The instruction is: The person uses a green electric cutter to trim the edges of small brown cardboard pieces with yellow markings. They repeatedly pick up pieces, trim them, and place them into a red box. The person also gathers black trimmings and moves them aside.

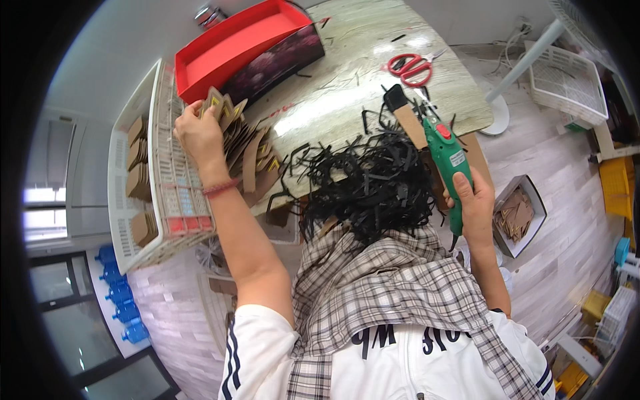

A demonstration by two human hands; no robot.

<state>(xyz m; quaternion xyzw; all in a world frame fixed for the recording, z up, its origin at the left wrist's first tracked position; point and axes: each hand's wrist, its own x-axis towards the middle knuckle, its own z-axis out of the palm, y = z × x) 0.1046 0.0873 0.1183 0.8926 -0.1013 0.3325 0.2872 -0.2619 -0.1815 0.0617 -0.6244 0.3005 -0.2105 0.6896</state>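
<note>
Cardboard pieces (243, 143): brown, folded, some with yellow zigzag print, fanned in a loose stack on the counter (347, 80). Topmost few pinched between fingers and thumb of left hand (199, 130), fingers curled closed over their upper edge. Remainder of stack just right of and below that hand, touching it; long axis of the fan running from the hand down toward the body.

White slatted basket (167, 200): directly left of left hand, tipped on its side against the counter edge, more brown card bundles inside.

Red shallow tray (233, 50): beyond left hand, resting on a dark printed box (277, 67).

Green glue gun (448, 157): gripped in right hand (477, 203), fingers wrapped tight around the handle, nozzle pointing up and away toward a brown card strip with black end (405, 117) just beyond its tip.

Black paper strips (373, 187): tangled heap between the two hands, nearer the right, lying over the counter edge and a checked cloth (393, 280) across the lap.

Red-handled scissors (410, 67): well beyond right hand, flat on the counter.

Grey box of brown card offcuts (517, 213): on the floor, just right of right hand.

Second white basket (567, 80): far right and beyond, on the floor near a white stand.

Relation of note: card stack lies on the left side, already in left-hand grasp; right hand well apart from it, separated by the black heap.
</note>
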